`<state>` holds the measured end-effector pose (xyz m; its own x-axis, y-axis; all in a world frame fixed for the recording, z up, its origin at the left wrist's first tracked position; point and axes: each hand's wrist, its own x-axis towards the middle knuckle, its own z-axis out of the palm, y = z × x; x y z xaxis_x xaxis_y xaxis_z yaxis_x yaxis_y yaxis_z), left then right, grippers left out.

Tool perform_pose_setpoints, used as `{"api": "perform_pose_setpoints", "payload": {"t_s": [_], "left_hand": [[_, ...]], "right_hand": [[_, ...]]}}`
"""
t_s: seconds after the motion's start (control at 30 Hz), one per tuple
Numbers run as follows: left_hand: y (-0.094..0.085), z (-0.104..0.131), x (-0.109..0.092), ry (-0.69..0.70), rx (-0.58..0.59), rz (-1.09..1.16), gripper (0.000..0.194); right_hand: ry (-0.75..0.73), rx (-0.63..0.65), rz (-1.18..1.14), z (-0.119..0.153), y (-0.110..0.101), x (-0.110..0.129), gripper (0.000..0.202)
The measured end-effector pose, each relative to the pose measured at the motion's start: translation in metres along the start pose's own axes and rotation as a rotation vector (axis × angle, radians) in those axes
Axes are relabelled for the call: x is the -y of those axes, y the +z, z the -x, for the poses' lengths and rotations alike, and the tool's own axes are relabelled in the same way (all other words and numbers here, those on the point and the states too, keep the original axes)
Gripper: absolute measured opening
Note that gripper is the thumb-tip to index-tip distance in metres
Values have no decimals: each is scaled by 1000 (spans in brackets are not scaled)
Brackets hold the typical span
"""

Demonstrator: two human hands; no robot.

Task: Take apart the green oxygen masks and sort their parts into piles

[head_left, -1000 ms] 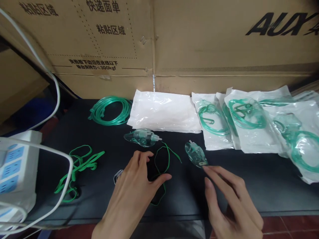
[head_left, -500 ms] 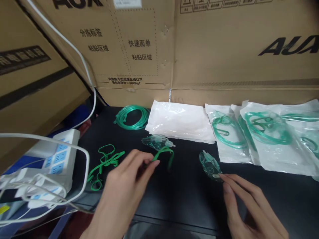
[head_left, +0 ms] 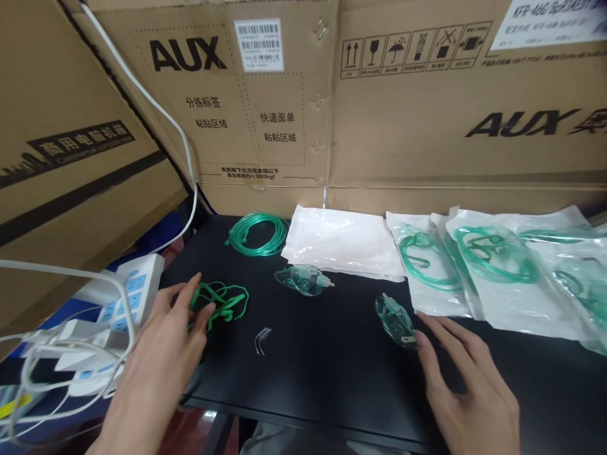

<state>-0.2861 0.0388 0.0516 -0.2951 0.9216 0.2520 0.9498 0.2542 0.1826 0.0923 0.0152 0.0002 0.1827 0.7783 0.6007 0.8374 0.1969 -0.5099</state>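
Observation:
My left hand [head_left: 168, 335] is over a tangle of green elastic straps [head_left: 222, 300] at the left of the black table, thumb and fingers apart around its near edge. My right hand [head_left: 467, 376] has thumb and forefinger at the right edge of a clear green oxygen mask [head_left: 394, 321], gripping it lightly near a small pale nose clip. A second oxygen mask [head_left: 303, 279] lies farther back, its connector pointing right. Between the hands rests a small thin bent piece [head_left: 262, 340], too fine to name.
Coiled green tubing [head_left: 258, 234] and a white packet [head_left: 346, 243] lie along the back. Several packets with green tubing, such as one packet [head_left: 497, 259], are at the right. Cardboard boxes [head_left: 403, 139] stand behind. A power strip [head_left: 137, 284] with white cables is at the left.
My left hand has moved left to the pile and the green strap it held has left its fingers. My right hand stays at the mask. The camera view has tilted up.

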Motion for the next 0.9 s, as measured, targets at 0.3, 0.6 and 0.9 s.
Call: {"api": "perform_pose_setpoints", "payload": {"t_s": [0.3, 0.6, 0.9], "left_hand": [[32, 35, -106, 448, 150, 601, 26], [53, 54, -174, 566, 587, 885, 38], [35, 42, -155, 419, 705, 1027, 39]], "right_hand": [[82, 237, 11, 10, 27, -14, 46], [28, 443, -153, 29, 14, 8, 72], [20, 523, -375, 8, -9, 13, 52]]}}
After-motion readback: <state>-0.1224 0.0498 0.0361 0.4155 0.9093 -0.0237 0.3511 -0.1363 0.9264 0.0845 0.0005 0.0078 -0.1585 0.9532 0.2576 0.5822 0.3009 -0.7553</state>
